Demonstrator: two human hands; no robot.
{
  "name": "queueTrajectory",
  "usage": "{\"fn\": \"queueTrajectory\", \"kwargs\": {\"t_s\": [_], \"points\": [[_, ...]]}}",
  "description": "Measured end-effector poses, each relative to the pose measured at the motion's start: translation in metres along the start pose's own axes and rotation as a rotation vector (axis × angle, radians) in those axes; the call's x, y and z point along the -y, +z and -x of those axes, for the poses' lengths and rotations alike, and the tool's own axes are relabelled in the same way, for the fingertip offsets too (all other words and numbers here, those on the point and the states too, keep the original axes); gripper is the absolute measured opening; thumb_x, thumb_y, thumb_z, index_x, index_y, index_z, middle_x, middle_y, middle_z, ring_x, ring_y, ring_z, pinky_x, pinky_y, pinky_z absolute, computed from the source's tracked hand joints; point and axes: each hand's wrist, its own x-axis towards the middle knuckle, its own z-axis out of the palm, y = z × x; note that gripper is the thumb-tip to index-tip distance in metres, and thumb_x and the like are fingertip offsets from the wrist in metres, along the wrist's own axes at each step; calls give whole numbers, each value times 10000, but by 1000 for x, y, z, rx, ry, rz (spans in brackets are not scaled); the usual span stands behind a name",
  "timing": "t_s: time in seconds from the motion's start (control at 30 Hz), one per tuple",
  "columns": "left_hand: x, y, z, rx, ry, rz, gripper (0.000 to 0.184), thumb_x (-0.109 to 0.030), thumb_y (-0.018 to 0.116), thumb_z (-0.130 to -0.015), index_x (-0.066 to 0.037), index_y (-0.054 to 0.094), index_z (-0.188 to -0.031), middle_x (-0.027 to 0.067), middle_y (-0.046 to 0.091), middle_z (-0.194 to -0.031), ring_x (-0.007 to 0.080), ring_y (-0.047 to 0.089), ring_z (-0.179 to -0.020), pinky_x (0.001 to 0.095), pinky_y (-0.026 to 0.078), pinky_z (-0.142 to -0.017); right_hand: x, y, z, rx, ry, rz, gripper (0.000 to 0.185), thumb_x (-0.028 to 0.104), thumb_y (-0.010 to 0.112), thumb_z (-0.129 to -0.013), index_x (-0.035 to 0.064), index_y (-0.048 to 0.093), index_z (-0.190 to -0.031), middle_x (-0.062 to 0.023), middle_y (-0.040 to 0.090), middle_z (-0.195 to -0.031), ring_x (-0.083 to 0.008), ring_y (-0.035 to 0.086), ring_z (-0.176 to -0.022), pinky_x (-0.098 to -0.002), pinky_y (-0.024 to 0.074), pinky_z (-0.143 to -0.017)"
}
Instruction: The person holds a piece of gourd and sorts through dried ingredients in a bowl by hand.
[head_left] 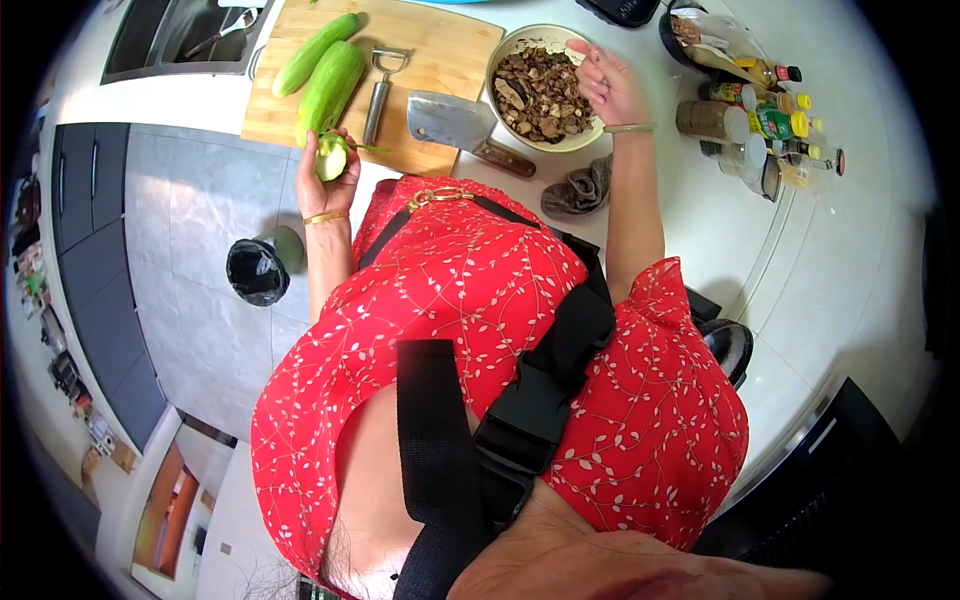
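Observation:
My left hand (335, 177), at the near left edge of the wooden cutting board (430, 40), is closed around a green cucumber (331, 158) whose pale cut end faces me. Two more cucumbers lie on the board, a larger one (335, 82) and a smaller one (315, 52). Right of them rests a metal peeler (381, 95). A cleaver (455, 120) lies flat, its wooden handle over the board's edge. My right hand (605, 85) hovers at the right rim of a bowl (590, 138) of brown chopped pieces (540, 95). Its index finger points left, other fingers loosely bent, nothing visible in it.
A crumpled grey cloth (578, 190) sits by the counter's front edge. Several bottles and jars (760, 120) stand at the right. At the upper left is a sink (180, 45). A lined black bin (258, 272) stands on the floor to the left.

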Motion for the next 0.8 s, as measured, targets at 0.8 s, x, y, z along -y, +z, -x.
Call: {"fn": "queueTrajectory", "kwargs": {"t_s": [0.8], "points": [[-2, -5, -1, -52, 12, -19, 346, -246, 594, -795, 26, 500, -988, 159, 546, -918, 255, 532, -847, 300, 487, -669, -30, -17, -4, -309, 56, 378, 316, 244, 406, -897, -18, 581, -879, -30, 534, -632, -43, 389, -437, -194, 300, -362]]}}
